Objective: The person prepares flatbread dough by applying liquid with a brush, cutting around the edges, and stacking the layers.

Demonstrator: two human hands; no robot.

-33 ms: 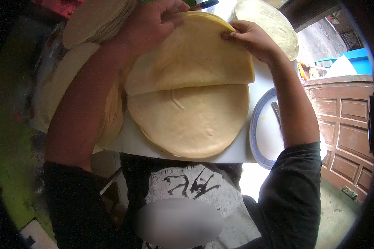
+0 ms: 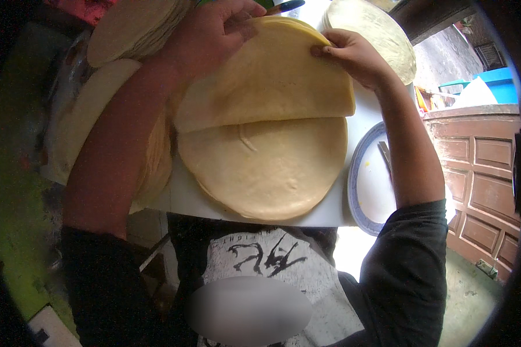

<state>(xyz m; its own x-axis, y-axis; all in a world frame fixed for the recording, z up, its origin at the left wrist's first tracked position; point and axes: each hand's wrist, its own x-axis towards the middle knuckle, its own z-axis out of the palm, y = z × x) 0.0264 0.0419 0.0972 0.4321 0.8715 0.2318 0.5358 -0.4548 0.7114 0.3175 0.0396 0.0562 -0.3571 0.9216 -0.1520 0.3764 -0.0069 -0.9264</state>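
1. Nearest: bottom round (image 2: 266, 173) of pale dough-like sheets on the white desk (image 2: 184, 199), bare half facing the person, 6 o'clock from the pile's middle.
2. Plate (image 2: 355, 191), blue-rimmed, approx 4 o'clock, just beside the pile, w/ a metal utensil (image 2: 386, 155) in it, partly behind the R forearm.
3. Upper sheet (image 2: 266, 84) covers the pile's 12 o'clock half; straight near edge across the middle. Folded or just laid back: can't tell.
4. R hand (image 2: 356, 55), approx 1 o'clock: fingers narrow, thumb over the upper sheet's rim, looks like a pinch; other tips hidden.
5. L hand (image 2: 217, 37), approx 11 o'clock: fingers bent at the far rim, tips partly hidden; can't tell if gripping.
6. Step in hand, prob.: working the upper sheet's far rim w/ both hands. Next move calls for an even hold both sides, gentle pull, as thin layers may stick/tear.
7. Farther: more sheets, left pile (image 2: 90, 104) approx 9 o'clock, far-right pile (image 2: 379, 40) approx 1 o'clock, beyond R hand.
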